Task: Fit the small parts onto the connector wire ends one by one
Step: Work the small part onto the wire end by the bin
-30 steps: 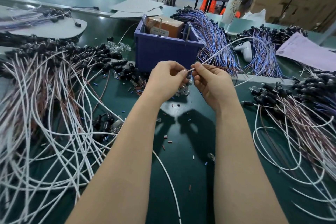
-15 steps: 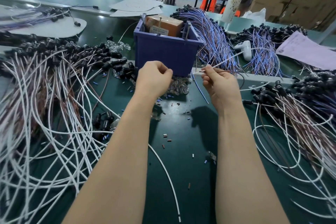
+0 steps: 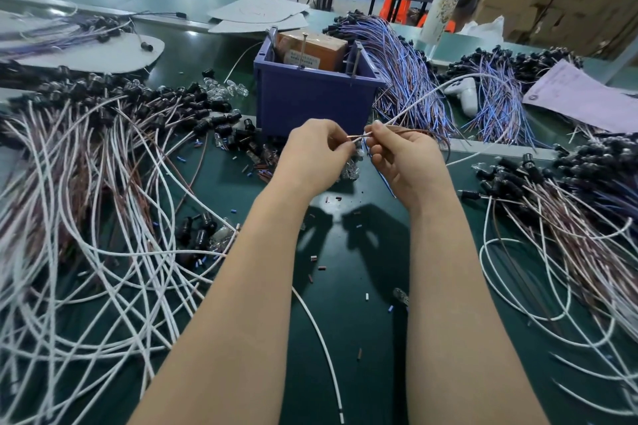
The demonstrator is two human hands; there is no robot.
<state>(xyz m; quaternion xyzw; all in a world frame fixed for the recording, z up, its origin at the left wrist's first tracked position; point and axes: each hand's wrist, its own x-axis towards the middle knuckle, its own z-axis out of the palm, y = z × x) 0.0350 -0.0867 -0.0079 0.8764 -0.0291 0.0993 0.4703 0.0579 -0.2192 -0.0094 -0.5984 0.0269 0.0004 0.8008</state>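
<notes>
Brown wire end (image 3: 356,138) is just in front of the blue bin (image 3: 310,100), bridging the gap between both hands. Left hand (image 3: 316,152) pinches its tip, fingers curled; the part itself is too small to make out. Right hand (image 3: 404,159) pinches the same wire plus a white wire (image 3: 414,103) arcing up past the bin's right side. Clear parts pile (image 3: 348,171) at the bin's foot, under the hands. Black-capped wire heaps left (image 3: 86,183) and right (image 3: 569,217) of the bin, on the green worktop (image 3: 345,286)
</notes>
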